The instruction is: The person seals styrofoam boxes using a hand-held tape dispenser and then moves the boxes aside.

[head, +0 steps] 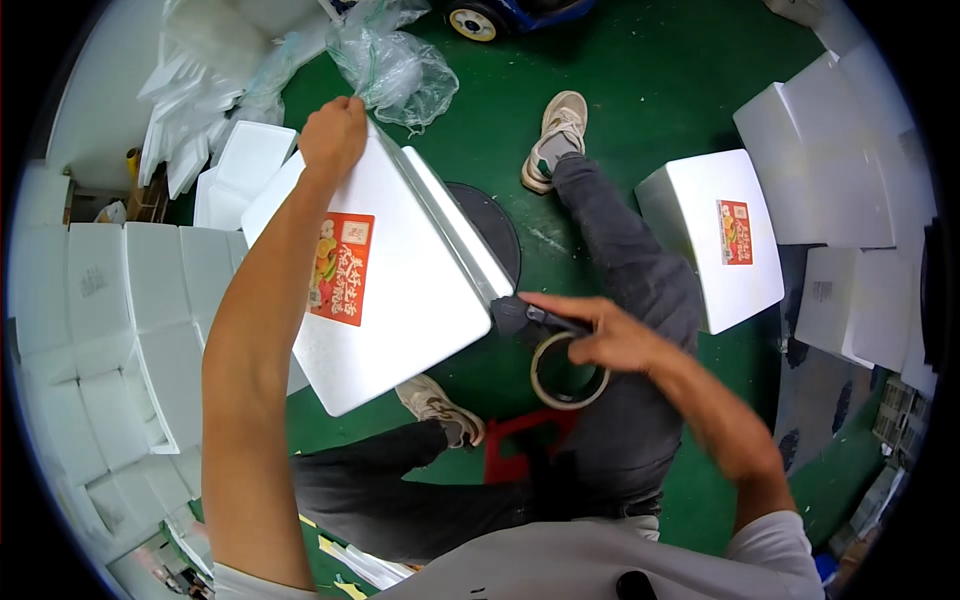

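A white foam box (405, 277) with a lid is tilted in front of me, with a red printed fruit label (343, 270) on the lid. My left hand (335, 136) grips the box's far upper corner, its fingers curled over the edge. In my right hand (619, 335) is a dark tape dispenser (551, 316), with a roll of tape (537, 375) hanging below the fingers. The dispenser's head meets the box at its near right corner, by the seam under the lid. Clear tape seems to run along that seam. A round black stool top (491, 232) shows partly behind the box.
Another labelled foam box (705, 232) stands right of my leg, before stacked foam boxes (817, 165). More foam boxes (154, 277) are piled at left, with foam lids (184, 112) behind. Clear plastic bags (405, 75) lie on the green floor (637, 82). A red stool (517, 446) is beneath me.
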### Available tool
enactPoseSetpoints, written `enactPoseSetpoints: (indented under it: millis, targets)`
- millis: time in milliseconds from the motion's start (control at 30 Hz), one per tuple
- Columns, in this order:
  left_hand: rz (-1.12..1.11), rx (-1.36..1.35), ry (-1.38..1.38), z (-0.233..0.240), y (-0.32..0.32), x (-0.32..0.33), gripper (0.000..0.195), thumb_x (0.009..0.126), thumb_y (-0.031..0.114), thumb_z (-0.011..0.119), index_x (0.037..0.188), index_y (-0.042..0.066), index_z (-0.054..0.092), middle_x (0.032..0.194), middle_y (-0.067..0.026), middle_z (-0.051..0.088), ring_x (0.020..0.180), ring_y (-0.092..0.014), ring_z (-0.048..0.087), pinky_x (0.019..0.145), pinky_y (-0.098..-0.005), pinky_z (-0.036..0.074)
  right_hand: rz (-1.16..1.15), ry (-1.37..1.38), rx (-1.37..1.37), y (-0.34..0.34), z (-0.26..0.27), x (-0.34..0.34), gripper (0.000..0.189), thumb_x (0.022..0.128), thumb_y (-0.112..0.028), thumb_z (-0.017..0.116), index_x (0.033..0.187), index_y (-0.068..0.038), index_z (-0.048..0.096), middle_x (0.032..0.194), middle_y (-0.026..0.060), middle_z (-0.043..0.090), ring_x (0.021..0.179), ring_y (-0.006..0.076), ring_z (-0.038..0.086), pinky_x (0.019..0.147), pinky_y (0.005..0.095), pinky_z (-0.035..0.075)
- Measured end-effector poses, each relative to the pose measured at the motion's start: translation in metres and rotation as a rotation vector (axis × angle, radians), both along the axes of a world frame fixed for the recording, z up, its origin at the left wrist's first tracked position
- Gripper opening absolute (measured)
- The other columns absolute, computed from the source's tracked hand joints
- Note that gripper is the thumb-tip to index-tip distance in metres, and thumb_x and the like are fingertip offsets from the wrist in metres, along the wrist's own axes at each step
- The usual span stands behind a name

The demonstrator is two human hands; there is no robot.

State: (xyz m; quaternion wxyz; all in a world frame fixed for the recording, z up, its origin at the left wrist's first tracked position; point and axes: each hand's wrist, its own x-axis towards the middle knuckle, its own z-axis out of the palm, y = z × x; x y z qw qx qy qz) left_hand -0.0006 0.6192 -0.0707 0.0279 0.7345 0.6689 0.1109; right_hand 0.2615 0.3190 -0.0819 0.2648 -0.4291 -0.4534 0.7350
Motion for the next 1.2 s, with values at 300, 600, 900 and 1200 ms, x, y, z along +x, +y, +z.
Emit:
enactPoseSetpoints:
  millis: [300, 600, 900, 1200]
  targets:
    - [-0.507, -0.137, -0.648, 0.011, -0.083, 0.008, 0.034, 0.092, 0.031, 0.052, 0.115, 0.009, 0.062, 0.117, -0.0132, 0.061, 0.113, -0.031, 0.052, 0.101, -0.0453, 0.034, -0.737, 0.107, 0.077, 0.030, -0.034, -0.058, 0.074, 0.068, 0.006, 0.055, 0.141, -0.004, 0.044, 0.101, 0.0035, 0.062, 0.079, 0.0103, 0.055, 0.071, 0.0212, 0.046]
    - [-0.696, 0.209, -0.043, 0.001, -0.096, 0.034, 0.039, 0.099, 0.026, 0.037, 0.128, 0.007, 0.052, 0.134, -0.0110, 0.051, 0.128, -0.033, 0.039, 0.108, -0.0444, 0.024, -0.080, -0.020, -0.019, 0.117, -0.016, 0.000, 0.079, 0.064, 0.000, 0.051, 0.143, -0.007, 0.042, 0.082, 0.0068, 0.060, 0.061, 0.0088, 0.051, 0.051, 0.0215, 0.042]
    - [-0.245, 0.253, 0.238, -0.006, -0.067, 0.035, 0.037, 0.096, 0.027, 0.040, 0.101, 0.003, 0.067, 0.115, -0.0084, 0.061, 0.110, -0.028, 0.050, 0.096, -0.0482, 0.033, -0.534, 0.001, -0.016, 0.015, 0.000, -0.025, 0.075, 0.069, 0.006, 0.051, 0.142, -0.011, 0.044, 0.093, -0.0027, 0.059, 0.074, 0.0054, 0.049, 0.065, 0.0184, 0.040]
    - [0.064, 0.224, 0.209, -0.012, -0.055, 0.018, 0.045, 0.098, 0.031, 0.033, 0.098, 0.002, 0.067, 0.113, -0.0148, 0.060, 0.112, -0.038, 0.048, 0.096, -0.0533, 0.033, -0.469, 0.088, -0.010, 0.007, -0.010, -0.059, 0.075, 0.068, 0.010, 0.050, 0.141, -0.009, 0.045, 0.102, 0.0002, 0.059, 0.081, 0.0090, 0.052, 0.075, 0.0195, 0.043]
